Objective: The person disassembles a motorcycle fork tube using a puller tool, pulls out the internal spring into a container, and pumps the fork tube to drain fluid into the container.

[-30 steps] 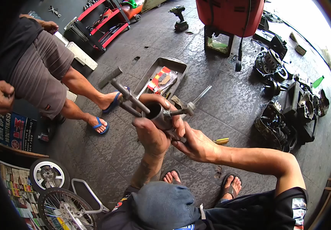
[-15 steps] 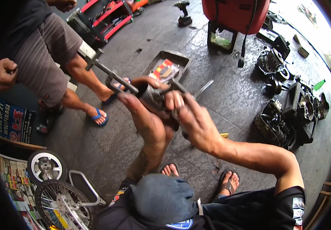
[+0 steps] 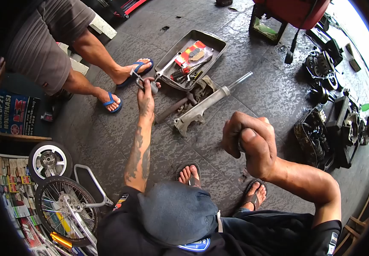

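Note:
My left hand (image 3: 146,97), lower on its tattooed forearm, is closed on a metal clamp tool (image 3: 154,87) beside the metal tray's near left corner. Nearer the camera, my right hand (image 3: 252,143) is curled into a fist; a small dark thing shows between its fingers, too hidden to name. Between the hands, a silver fork leg (image 3: 203,109) lies on the floor with its shiny rod pointing up and right. A hammer (image 3: 176,106) and a crumpled rag (image 3: 205,88) lie against it. The tray (image 3: 220,42) holds a red and yellow packet (image 3: 191,53) and several tools.
Another person's legs (image 3: 97,55) in blue sandals stand at the upper left. Two wheels (image 3: 48,161) lean at the lower left. Engine parts (image 3: 314,132) lie along the right side, and a red seat-like object (image 3: 295,10) stands at the top.
My hands have moved apart, the left forward with the clamp tool and the right toward the right. The view has shifted, bringing the fork leg and hammer into full sight.

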{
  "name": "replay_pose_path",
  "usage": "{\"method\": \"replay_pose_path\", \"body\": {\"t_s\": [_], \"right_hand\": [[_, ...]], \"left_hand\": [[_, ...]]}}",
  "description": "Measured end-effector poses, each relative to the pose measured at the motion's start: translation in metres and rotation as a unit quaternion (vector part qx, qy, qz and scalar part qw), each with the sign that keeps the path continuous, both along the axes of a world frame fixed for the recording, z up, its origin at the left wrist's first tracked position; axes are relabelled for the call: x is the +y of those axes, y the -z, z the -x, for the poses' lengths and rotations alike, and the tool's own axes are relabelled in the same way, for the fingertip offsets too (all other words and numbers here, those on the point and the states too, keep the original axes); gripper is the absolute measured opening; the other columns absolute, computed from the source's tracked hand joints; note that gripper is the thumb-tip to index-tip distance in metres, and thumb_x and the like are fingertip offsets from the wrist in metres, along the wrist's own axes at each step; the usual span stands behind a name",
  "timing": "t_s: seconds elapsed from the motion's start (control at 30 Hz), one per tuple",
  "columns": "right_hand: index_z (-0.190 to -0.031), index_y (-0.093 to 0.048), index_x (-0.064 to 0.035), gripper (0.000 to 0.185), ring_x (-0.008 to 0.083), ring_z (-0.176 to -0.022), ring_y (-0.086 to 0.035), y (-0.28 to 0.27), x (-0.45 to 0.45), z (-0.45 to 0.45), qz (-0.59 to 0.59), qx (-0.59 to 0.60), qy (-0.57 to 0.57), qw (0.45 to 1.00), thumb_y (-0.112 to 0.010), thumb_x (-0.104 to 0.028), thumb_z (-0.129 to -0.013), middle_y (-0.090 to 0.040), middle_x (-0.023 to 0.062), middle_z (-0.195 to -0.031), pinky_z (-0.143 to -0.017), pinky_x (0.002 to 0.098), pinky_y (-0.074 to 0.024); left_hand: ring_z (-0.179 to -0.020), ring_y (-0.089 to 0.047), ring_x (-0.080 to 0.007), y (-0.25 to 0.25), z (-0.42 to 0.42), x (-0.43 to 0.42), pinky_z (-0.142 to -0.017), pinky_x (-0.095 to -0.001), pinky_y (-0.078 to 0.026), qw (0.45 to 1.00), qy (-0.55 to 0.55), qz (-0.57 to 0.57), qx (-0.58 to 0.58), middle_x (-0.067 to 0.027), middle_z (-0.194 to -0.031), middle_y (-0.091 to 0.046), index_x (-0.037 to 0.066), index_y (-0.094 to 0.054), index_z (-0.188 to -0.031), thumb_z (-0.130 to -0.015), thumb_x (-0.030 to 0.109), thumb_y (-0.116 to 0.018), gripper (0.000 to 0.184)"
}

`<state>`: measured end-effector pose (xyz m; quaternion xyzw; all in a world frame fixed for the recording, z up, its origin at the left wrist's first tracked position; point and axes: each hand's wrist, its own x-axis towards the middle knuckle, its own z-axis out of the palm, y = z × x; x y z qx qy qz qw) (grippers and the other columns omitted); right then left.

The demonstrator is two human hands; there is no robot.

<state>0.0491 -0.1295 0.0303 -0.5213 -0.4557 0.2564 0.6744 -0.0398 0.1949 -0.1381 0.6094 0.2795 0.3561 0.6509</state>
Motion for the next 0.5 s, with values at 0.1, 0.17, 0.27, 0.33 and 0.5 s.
{"method": "replay_pose_path", "body": {"t_s": [0.1, 0.17, 0.27, 0.33, 0.5], "right_hand": [[-0.074, -0.050, 0.0015, 0.025, 0.0173, -0.046, -0.047, 0.001, 0.004, -0.002, 0.001, 0.039, -0.012, 0.999, -0.040, -0.017, -0.087, -0.048, 0.0072, -0.056, -0.047, 0.0299, -0.0374], [-0.074, -0.050, 0.0017, 0.026, 0.0169, -0.046, -0.047, 0.002, 0.007, -0.002, 0.011, 0.045, -0.001, 0.999, -0.040, -0.019, -0.086, -0.048, 0.0076, -0.056, -0.047, 0.0296, -0.0375], [-0.073, -0.050, 0.0019, 0.032, 0.0139, -0.044, -0.047, 0.006, 0.011, -0.004, 0.008, 0.060, 0.001, 0.998, -0.039, -0.023, -0.088, -0.049, 0.0065, -0.055, -0.044, 0.0279, -0.0359], [-0.072, -0.050, 0.0014, 0.041, 0.0106, -0.043, -0.045, 0.007, 0.016, -0.009, -0.012, 0.058, 0.010, 0.998, -0.037, -0.032, -0.092, -0.050, 0.0051, -0.054, -0.042, 0.0257, -0.0334], [-0.071, -0.048, -0.0007, 0.052, 0.0097, -0.043, -0.045, 0.006, 0.016, -0.018, 0.050, 0.079, 0.052, 0.994, -0.036, -0.045, -0.094, -0.052, 0.0055, -0.053, -0.042, 0.0243, -0.0313]], "left_hand": [[-0.083, -0.061, -0.0127, 0.074, 0.012, 0.058, -0.076, -0.0270, -0.046, 0.993, -0.007, -0.082, 0.085, -0.0047, -0.088, -0.065, 0.008, -0.056, -0.105, -0.101, 0.031, -0.046, 0.025], [-0.082, -0.061, -0.0114, 0.105, 0.013, 0.078, -0.075, -0.0264, -0.045, 0.991, -0.017, -0.083, 0.106, -0.0049, -0.089, -0.066, 0.009, -0.058, -0.105, -0.101, 0.029, -0.046, 0.024], [-0.080, -0.062, -0.0107, 0.138, 0.013, 0.097, -0.072, -0.0259, -0.045, 0.981, -0.028, -0.084, 0.171, -0.0045, -0.090, -0.068, 0.010, -0.062, -0.102, -0.100, 0.029, -0.047, 0.025], [-0.082, -0.062, -0.0106, 0.142, 0.010, 0.097, -0.075, -0.0263, -0.045, 0.979, -0.016, -0.095, 0.182, -0.0044, -0.091, -0.069, 0.010, -0.063, -0.102, -0.100, 0.029, -0.047, 0.025], [-0.087, -0.062, -0.0135, 0.147, -0.003, 0.094, -0.080, -0.0286, -0.046, 0.969, 0.004, -0.185, 0.164, -0.0042, -0.092, -0.068, 0.008, -0.063, -0.104, -0.100, 0.028, -0.048, 0.026]]}}
